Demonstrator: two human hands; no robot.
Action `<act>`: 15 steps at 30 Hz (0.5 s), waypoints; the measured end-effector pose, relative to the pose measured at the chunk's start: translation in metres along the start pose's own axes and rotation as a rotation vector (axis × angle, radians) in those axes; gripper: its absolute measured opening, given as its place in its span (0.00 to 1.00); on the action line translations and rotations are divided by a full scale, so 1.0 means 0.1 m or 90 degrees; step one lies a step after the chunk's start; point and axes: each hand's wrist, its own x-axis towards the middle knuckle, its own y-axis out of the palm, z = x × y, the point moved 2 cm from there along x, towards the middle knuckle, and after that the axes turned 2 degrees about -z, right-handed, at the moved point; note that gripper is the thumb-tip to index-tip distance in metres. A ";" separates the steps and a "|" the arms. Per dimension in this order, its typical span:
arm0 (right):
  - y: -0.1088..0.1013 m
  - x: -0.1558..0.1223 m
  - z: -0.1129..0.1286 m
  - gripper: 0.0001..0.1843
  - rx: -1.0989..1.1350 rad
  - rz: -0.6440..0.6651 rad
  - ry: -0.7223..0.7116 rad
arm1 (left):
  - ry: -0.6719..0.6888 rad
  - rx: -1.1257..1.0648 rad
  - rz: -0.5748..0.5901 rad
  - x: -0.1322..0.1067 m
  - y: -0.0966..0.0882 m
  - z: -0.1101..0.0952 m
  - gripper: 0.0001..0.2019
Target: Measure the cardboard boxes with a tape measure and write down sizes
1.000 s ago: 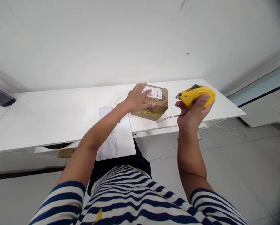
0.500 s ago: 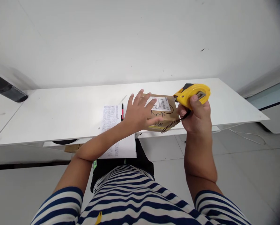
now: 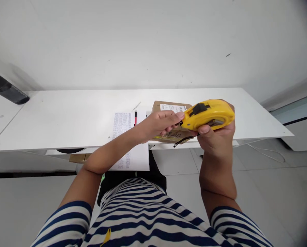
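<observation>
A yellow tape measure [image 3: 215, 111] with a black button is gripped in my right hand [image 3: 215, 135], the thumb along its lower side. My left hand [image 3: 160, 125] pinches the blade end at the tape measure's mouth, thumb and fingers closed together. A dark wrist strap [image 3: 183, 140] hangs from the tape measure. Behind and below both hands sits a brown cardboard box [image 3: 157, 107] with a white printed label [image 3: 166, 107] and black handwriting, partly covered by my left hand.
A sheet of handwritten paper [image 3: 140, 157] overhangs the front edge of the white table [image 3: 73, 116], with a red and black pen [image 3: 135, 118] on it. A dark cylindrical object [image 3: 9, 91] stands at the far left. A white cable [image 3: 266, 152] lies on the floor at right.
My left hand has come off the box and closed on the tape measure's end. The tape measure has turned, its button side now more towards me.
</observation>
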 end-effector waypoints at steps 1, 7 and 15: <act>-0.07 0.03 -0.01 0.33 -0.011 -0.007 -0.015 | -0.004 -0.014 -0.011 0.01 -0.04 0.00 0.23; -0.81 0.27 -0.28 0.34 -0.001 -0.073 0.044 | 0.031 -0.047 -0.150 0.08 -0.62 0.07 0.17; -1.33 0.17 -0.71 0.31 -0.029 -0.083 0.244 | -0.092 0.161 -0.256 0.22 -1.00 0.39 0.16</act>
